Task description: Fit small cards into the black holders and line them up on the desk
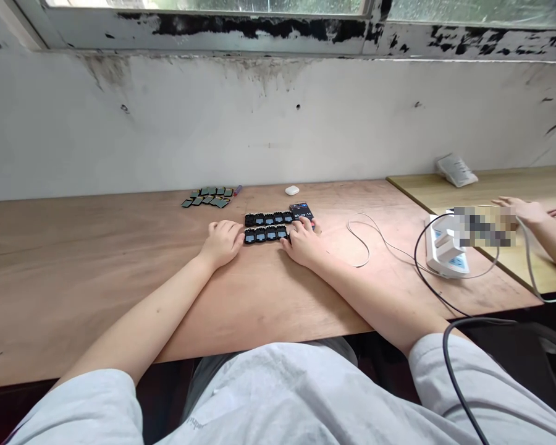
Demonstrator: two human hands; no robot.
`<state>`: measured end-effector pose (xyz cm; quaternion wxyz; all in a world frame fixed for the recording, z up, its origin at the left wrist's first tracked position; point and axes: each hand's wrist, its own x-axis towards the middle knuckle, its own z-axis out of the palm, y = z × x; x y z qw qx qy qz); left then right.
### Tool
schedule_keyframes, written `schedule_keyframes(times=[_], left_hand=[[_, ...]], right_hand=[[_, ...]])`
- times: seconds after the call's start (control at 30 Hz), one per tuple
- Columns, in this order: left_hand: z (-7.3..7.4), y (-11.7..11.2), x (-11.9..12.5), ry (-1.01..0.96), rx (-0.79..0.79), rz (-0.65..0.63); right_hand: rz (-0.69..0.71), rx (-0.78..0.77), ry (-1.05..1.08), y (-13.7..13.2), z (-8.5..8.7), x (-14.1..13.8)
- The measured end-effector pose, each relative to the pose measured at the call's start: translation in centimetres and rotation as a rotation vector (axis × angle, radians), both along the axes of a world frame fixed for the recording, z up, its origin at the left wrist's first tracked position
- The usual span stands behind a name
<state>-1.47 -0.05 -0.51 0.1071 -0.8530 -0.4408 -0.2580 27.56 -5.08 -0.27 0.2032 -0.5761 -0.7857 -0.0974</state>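
Observation:
Two rows of small black square modules with blue-grey pads lie on the table: a back row (269, 219) and a front row (265, 234). My left hand (225, 243) lies palm down at the left end of the front row, its fingers loosely together and holding nothing. At the right end, my right hand (304, 242) has its fingers spread, with the thumb at the last front module. A phone (301, 211) with a lit timer screen lies just beyond those fingers, its lower edge partly covered by them.
Several grey-green square pieces (208, 196) lie at the back left, near a small purple stick (238, 190). A white earbud case (292, 190) sits by the wall. Rightward are a white power strip (447, 247), loose cables and another person's hand (521, 209).

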Motion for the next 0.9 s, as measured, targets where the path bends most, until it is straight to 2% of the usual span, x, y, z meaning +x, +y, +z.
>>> schedule_keyframes(times=[0.1, 0.23, 0.33, 0.4, 0.57, 0.77, 0.9], left_hand=[[0.4, -1.5, 0.6, 0.072, 0.067, -0.182], [0.5, -3.6, 2.6, 0.146, 0.034, -0.429], [0.5, -4.5, 4.0, 0.13, -0.036, -0.487], [0.6, -4.7, 4.5, 0.137, -0.094, -0.495], [0.5, -4.2, 4.3, 0.129, -0.183, -0.459], [0.1, -3.8, 3.9, 0.117, -0.176, -0.442], [-0.2, -3.6, 3.8, 0.067, -0.15, -0.492]], right_hand=[[0.109, 0.008, 0.021, -0.3, 0.2, -0.2], [0.447, -0.079, 0.054, -0.5, 0.3, -0.2], [0.663, -0.171, 0.131, -0.3, 0.3, 0.0], [0.73, -0.2, 0.193, -0.1, 0.4, 0.3], [0.799, -0.245, 0.206, 0.6, 0.2, 1.1], [0.752, -0.192, 0.208, 0.5, -0.6, 0.8], [0.726, -0.21, 0.264, 0.5, -0.6, 0.7]])
